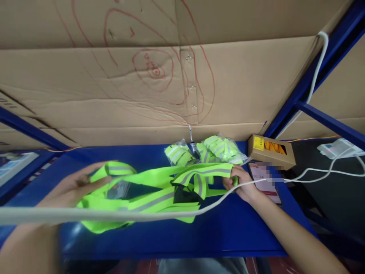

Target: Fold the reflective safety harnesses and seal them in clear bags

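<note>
A neon yellow-green reflective vest [151, 205] made of straps with grey stripes stretches between my hands above the blue table. Its black buckle or patch [186, 194] hangs near the middle; which of these it is I cannot make out. On the left, my left hand [82, 182] is closed around the looped straps, slightly blurred. My right hand [241, 182] pinches the other end of a strap, fingers curled round it. Behind the straps, a small clear plastic piece [118, 189] shows through the left loop.
Clear bags of folded neon straps [219, 148] lie at the table's back edge. To the right are an open cardboard box [272, 152] with orange items and a phone [265, 186]. A white cable [159, 216] crosses in front of the camera. Cardboard [128, 83] walls the back.
</note>
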### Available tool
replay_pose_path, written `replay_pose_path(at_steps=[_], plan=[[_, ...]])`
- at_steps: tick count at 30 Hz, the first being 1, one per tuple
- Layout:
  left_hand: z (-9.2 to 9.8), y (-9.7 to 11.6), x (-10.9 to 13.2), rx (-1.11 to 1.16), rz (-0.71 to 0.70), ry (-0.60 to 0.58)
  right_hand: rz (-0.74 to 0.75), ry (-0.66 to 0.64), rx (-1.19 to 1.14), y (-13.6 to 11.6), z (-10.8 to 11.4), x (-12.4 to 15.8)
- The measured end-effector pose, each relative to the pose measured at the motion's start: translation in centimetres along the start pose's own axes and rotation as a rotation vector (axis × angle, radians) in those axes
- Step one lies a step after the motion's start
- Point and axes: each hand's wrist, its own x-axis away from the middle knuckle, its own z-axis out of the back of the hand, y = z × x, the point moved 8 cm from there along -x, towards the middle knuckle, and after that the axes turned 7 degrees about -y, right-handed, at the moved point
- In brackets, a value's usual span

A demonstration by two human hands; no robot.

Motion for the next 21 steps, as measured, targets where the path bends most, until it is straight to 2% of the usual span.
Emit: replay_pose_path(at_steps=[2, 3, 6, 8, 10, 11, 12, 14, 15, 16, 18, 19, 21], plan=[[0.4, -2.1, -0.7, -0.051, 0.104, -0.039, 0.0, 0.001, -0.041, 0.0, 0.0, -0.1], [0.8, -3.1, -1.1, -0.09, 0.136, -0.012, 0.002, 0.003, -0.061, -0.1, -0.1, 0.0], [2.3, -4.0, -1.7, -0.355, 0.097, 0.23, 0.009, 0.016, -0.13, -0.5, -0.4, 0.1], [2.0, -2.4, -0.6, -0.544, -0.08, 0.441, -0.007, 0.04, -0.164, -0.6, -0.5, 0.1], [-0.9, 0.3, 2.3, -0.614, -0.398, 0.577, -0.039, 0.068, -0.153, -0.5, -0.5, 0.1], [-3.3, 1.6, 4.2, -0.607, -0.575, 0.558, -0.057, 0.078, -0.137, -0.4, -0.5, 0.1], [-6.1, 2.7, 6.1, -0.582, -0.717, 0.482, -0.074, 0.081, -0.12, -0.2, -0.5, 0.1], [-13.7, 4.6, 9.7, -0.56, -0.991, 0.091, -0.111, 0.063, -0.08, 0.0, -0.6, 0.1], [-16.8, 5.0, 11.2, -0.572, -1.035, -0.045, -0.129, 0.051, -0.049, 0.1, -0.6, 0.1], [-19.2, 5.3, 12.2, -0.565, -1.039, -0.123, -0.143, 0.04, 0.004, 0.1, -0.5, 0.1], [-22.4, 5.3, 12.6, -0.593, -0.969, -0.226, -0.108, 0.06, 0.263, -0.7, 0.4, 0.0], [-23.0, 5.1, 12.4, -0.602, -0.924, -0.244, -0.047, 0.108, 0.468, -1.6, 1.0, 0.0], [-23.0, 4.4, 11.6, -0.587, -0.858, -0.266, 0.12, 0.266, 0.863, -3.8, 1.9, 0.3]])
